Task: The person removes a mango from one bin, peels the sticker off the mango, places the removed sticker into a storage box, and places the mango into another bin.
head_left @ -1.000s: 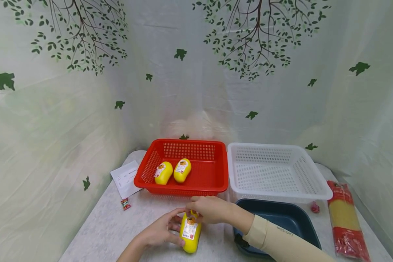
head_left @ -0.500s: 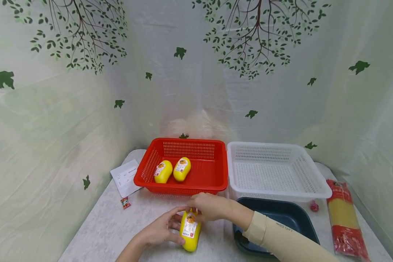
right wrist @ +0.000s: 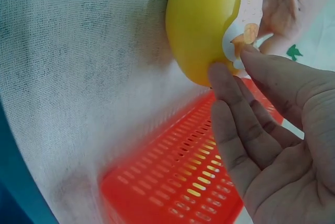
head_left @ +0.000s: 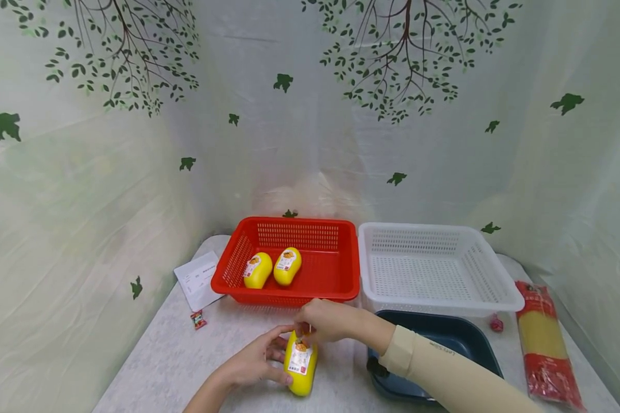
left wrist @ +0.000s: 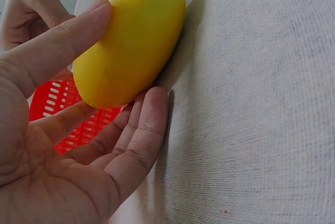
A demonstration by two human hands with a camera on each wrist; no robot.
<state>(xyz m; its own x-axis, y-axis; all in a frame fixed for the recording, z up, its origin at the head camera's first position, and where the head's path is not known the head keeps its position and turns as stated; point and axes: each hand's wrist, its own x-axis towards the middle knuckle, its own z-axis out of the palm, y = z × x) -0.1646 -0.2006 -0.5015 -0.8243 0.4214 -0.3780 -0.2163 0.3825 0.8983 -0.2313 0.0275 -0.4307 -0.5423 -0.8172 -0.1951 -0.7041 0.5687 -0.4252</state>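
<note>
Head view: working a white paper label [head_left: 299, 362] on a smooth yellow oval object [head_left: 301, 386], bottom centre, seems the step; steady pressure looks needed next. Two matching objects [head_left: 260, 280] lie in one red perforated plastic basket [head_left: 324, 271] (three altogether). Left wrist: the left hand [left wrist: 78, 169] grips the lone one, upper centre. Right wrist: the right hand [right wrist: 293, 169] pinches its labelled tip.

Your smooth yellow oval [head_left: 301, 378] lies between your fingers [left wrist: 153, 114], on the surface [head_left: 260, 398] before the red basket [head_left: 271, 296]. Its white pictured label [head_left: 300, 361] faces up.
</note>
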